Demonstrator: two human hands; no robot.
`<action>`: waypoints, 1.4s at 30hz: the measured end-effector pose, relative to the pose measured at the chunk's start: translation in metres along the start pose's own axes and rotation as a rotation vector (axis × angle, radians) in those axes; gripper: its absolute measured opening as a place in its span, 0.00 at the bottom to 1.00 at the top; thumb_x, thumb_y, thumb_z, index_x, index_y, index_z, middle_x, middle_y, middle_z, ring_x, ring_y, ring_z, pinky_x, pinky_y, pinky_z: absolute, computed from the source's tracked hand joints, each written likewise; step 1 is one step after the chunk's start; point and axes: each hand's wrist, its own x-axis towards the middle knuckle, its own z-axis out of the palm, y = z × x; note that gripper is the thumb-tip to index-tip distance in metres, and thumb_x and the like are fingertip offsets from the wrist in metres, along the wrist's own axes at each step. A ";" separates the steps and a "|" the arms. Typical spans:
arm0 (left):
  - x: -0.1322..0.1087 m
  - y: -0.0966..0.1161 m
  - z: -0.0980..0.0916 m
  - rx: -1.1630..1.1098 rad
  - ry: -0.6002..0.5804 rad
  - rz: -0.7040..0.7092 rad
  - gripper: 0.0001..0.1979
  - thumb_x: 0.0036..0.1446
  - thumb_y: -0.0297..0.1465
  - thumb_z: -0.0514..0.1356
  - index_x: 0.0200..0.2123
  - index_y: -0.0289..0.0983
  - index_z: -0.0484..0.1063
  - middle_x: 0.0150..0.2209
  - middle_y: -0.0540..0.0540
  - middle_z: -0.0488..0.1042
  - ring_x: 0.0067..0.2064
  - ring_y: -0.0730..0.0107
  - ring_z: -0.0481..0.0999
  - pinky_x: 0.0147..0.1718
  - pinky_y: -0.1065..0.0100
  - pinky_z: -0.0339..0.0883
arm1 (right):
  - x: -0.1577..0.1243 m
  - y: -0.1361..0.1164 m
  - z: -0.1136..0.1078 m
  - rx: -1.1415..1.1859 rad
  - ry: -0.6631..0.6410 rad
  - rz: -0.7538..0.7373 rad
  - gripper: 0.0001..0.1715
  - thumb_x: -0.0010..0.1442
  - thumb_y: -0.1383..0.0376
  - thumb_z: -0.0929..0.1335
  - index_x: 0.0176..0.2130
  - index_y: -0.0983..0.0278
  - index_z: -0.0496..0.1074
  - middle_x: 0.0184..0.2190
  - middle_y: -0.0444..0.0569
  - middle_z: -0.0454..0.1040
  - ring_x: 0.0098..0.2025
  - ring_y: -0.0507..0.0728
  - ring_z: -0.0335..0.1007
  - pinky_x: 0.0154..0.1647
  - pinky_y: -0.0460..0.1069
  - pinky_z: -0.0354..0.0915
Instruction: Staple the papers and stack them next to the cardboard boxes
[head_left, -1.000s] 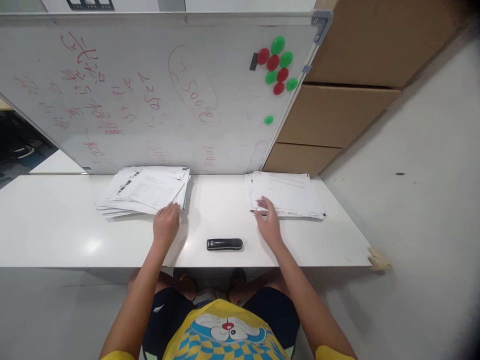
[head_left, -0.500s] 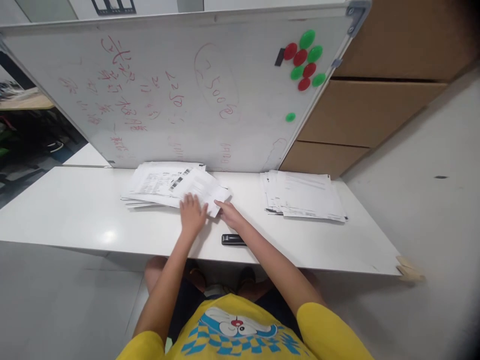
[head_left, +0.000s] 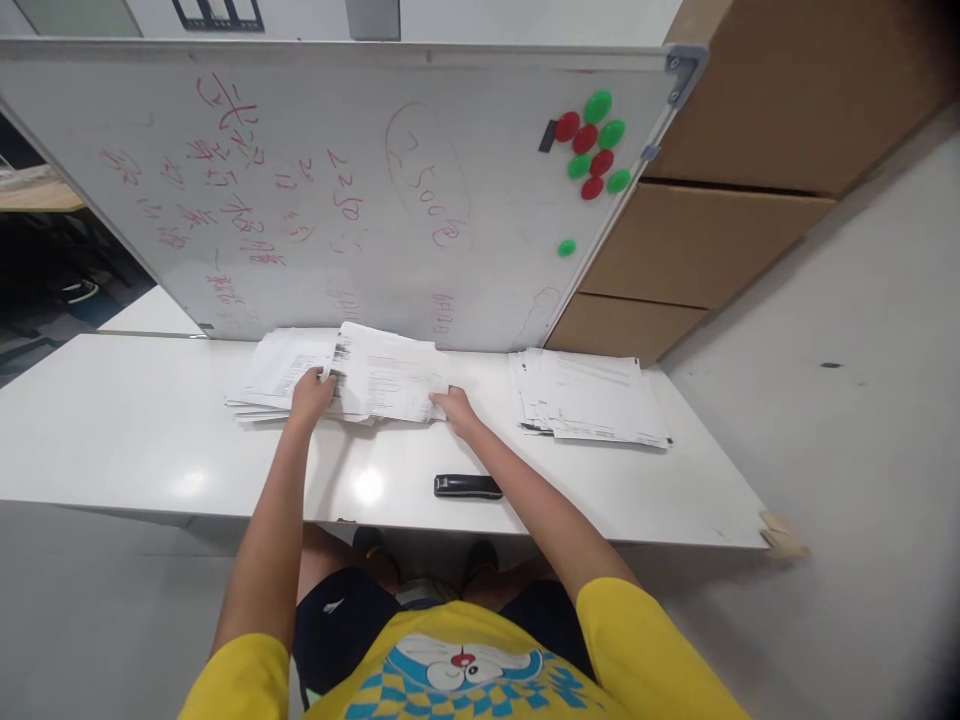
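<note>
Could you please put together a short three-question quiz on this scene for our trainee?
1. True or false: The left hand and right hand hold opposite ends of the same papers.
2. Which lies nearest the front edge of the white table?
A) the held papers
B) the black stapler
C) the paper pile at the right
3. Fill in: The round magnets on the whiteboard are red and ____.

Key: 1 true; 2 B; 3 green.

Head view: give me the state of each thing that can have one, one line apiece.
Left hand: gripping the held papers at their left end.
Right hand: gripping their right end.
Held papers: partly over the left stack.
Left stack: edges uneven.
Right stack: edges uneven, held by neither hand.
Black stapler: lying on the table, unheld.
Whiteboard: written on in red.
Magnets: stuck to the whiteboard.
Cardboard boxes: stacked.
</note>
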 end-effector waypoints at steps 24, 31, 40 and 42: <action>-0.047 -0.038 -0.028 -0.190 -0.012 0.107 0.19 0.55 0.44 0.55 0.42 0.38 0.72 0.41 0.42 0.75 0.46 0.55 0.71 0.44 0.60 0.64 | 0.017 -0.043 0.004 -0.176 -0.243 -0.134 0.15 0.45 0.63 0.69 0.35 0.65 0.76 0.36 0.50 0.80 0.44 0.60 0.74 0.49 0.54 0.66; -0.049 -0.037 -0.032 -0.491 0.011 -0.035 0.17 0.47 0.42 0.64 0.21 0.39 0.61 0.20 0.55 0.59 0.23 0.75 0.59 0.24 0.71 0.53 | 0.016 -0.045 0.014 -0.179 -0.285 -0.140 0.13 0.45 0.64 0.70 0.35 0.65 0.76 0.37 0.51 0.80 0.44 0.61 0.74 0.52 0.56 0.65; -0.023 -0.055 -0.033 -0.431 0.162 -0.061 0.18 0.51 0.44 0.59 0.22 0.40 0.55 0.21 0.54 0.56 0.24 0.73 0.60 0.24 0.71 0.56 | 0.028 -0.031 0.030 -0.237 -0.165 -0.087 0.13 0.46 0.67 0.69 0.34 0.65 0.77 0.35 0.51 0.81 0.45 0.62 0.75 0.50 0.57 0.66; -0.013 -0.064 -0.042 -0.251 0.202 -0.048 0.15 0.53 0.42 0.57 0.24 0.39 0.59 0.23 0.52 0.62 0.29 0.68 0.66 0.30 0.68 0.62 | 0.028 -0.030 0.026 -0.249 -0.136 -0.087 0.12 0.46 0.66 0.69 0.34 0.64 0.76 0.36 0.51 0.81 0.46 0.63 0.75 0.50 0.57 0.66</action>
